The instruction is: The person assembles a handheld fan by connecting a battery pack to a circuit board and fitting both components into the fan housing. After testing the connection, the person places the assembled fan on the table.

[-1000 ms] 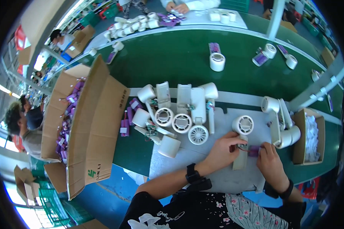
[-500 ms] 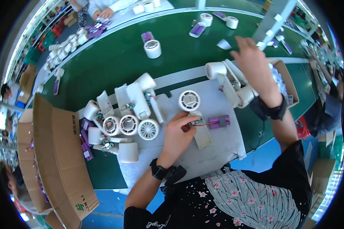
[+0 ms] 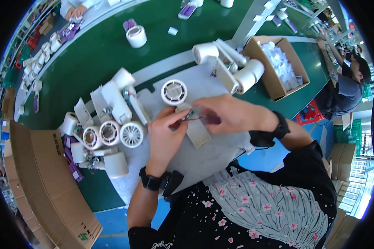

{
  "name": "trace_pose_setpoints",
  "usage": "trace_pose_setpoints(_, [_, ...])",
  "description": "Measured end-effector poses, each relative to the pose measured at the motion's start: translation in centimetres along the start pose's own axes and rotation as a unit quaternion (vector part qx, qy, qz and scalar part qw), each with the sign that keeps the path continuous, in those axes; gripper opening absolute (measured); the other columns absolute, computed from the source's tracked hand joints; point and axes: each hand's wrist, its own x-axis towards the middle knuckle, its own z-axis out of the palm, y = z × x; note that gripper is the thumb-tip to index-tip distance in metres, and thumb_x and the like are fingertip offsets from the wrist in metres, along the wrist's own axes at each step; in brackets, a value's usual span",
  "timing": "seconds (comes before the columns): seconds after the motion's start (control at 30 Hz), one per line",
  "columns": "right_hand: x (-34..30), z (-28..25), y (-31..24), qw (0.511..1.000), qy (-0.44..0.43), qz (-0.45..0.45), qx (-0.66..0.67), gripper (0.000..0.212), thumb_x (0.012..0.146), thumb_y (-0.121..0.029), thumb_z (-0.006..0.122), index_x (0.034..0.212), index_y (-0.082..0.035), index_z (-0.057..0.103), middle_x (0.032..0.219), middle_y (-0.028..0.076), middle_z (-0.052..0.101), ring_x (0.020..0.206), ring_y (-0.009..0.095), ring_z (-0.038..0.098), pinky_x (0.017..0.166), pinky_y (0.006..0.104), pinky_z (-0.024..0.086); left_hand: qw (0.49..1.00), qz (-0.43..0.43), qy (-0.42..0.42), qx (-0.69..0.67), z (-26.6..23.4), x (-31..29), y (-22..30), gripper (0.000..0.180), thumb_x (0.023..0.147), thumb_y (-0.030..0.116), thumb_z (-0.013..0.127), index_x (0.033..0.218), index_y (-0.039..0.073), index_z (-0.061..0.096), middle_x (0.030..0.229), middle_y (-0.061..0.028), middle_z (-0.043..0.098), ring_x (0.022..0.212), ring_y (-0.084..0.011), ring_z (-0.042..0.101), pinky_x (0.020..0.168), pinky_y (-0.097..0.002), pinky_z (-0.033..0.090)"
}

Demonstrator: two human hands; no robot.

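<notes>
Two sets of fingers meet above the white handle (image 3: 198, 135): the left hand (image 3: 165, 135) pinches the circuit board (image 3: 189, 114), the right hand (image 3: 232, 114) curls over the purple battery (image 3: 212, 119), grip unclear. Between them, best keep the red wire (image 3: 194, 119) slack.

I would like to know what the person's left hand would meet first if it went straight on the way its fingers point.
Beyond the circuit board at its fingertips, the left hand would probably meet the right hand first, though depth between the hands is hard to judge.
</notes>
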Motion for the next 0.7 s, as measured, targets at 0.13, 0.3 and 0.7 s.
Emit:
trace_pose_setpoints(0.13, [-0.2, -0.1, 0.9, 0.989, -0.077, 0.055, 0.112, 0.045, 0.083, -0.005, 0.058, 0.127, -0.001, 0.048, 0.098, 0.013, 0.064, 0.079, 0.02, 0.066, 0.074, 0.0324, 0.052, 1.0, 0.017, 0.008, 0.003, 0.2, -0.1, -0.3, 0.032, 0.074, -0.002, 0.068, 0.104, 0.009, 0.074, 0.101, -0.0122, 0.068, 0.072, -0.0187, 0.068, 0.068, -0.0272, 0.054])
trace_pose_setpoints(0.3, [-1.2, -0.3, 1.6, 0.876, -0.17, 0.151, 0.425, 0.058, 0.083, -0.004, 0.057, 0.138, -0.005, 0.039, 0.107, 0.012, 0.061, 0.085, 0.019, 0.066, 0.076, 0.0311, 0.053, 1.0, 0.021, 0.003, -0.008, 0.0, 0.0, -0.3, 0.031, 0.073, 0.001, 0.072, 0.103, 0.009, 0.074, 0.1, -0.0125, 0.068, 0.07, -0.0177, 0.068, 0.066, -0.0271, 0.054])
trace_pose_setpoints(0.7, [-2.9, 1.7, 1.7, 0.874, -0.089, 0.09, 0.47, 0.085, 0.065, -0.004, 0.079, 0.14, -0.007, 0.039, 0.121, 0.013, 0.05, 0.108, 0.024, 0.057, 0.086, 0.0347, 0.052, 0.999, 0.034, 0.008, 0.017, -0.3, -0.6, 0.0, 0.03, 0.073, 0.003, 0.075, 0.103, 0.008, 0.074, 0.1, -0.0124, 0.07, 0.07, -0.0138, 0.069, 0.064, -0.0242, 0.055])
